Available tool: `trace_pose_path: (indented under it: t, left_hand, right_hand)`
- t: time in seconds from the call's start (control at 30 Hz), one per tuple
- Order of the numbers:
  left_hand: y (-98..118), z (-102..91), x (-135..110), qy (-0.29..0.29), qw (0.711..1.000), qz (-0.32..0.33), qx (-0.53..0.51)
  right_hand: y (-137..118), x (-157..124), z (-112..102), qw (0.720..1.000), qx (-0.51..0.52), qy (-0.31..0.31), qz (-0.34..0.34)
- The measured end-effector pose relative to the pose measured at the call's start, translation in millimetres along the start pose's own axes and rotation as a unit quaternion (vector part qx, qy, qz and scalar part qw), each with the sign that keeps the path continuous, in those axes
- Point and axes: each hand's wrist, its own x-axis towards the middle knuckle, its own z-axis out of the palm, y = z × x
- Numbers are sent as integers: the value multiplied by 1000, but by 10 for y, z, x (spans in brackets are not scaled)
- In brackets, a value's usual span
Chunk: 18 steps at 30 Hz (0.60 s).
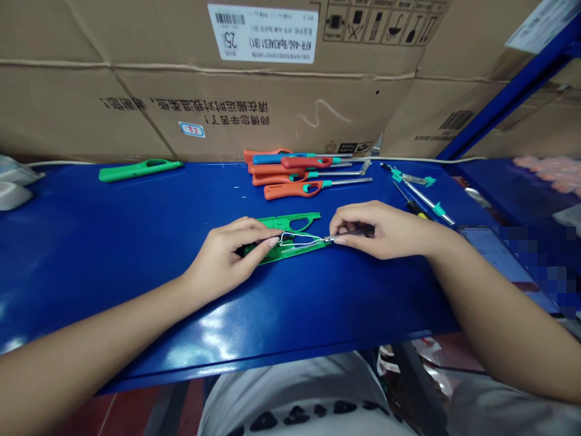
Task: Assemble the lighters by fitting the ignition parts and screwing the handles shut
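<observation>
Blue table [136,242]: left hand [227,249] pinches white wire [295,234], right hand [379,229] grips dark tool [362,232]; likely wire-seating in green casing [313,246], next needs steadiness.

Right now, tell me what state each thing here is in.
Wire, looped
Dark tool, held
Left grip, at the wire's end, pinch unclear
Right grip, shut on the dark tool
Near green casing, open, inside showing
Far green casing, lying, no rod showing
Lighters, piled, several with rods fitted
Loose rod, lying
Screwdriver, lying
Phone, screen up
</observation>
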Motion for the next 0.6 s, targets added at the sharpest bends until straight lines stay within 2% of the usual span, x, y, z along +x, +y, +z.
trace_pose_path:
  t: [0.23,0.6]
  left_hand:
    - [2,-19,11,0,999,-4,-35]
    - [13,-14,13,-15,999,-7,-51]
  right_hand:
    - [-7,7,-3,998,-14,56,-13]
    - [-14,24,27,996,-22,76,-32]
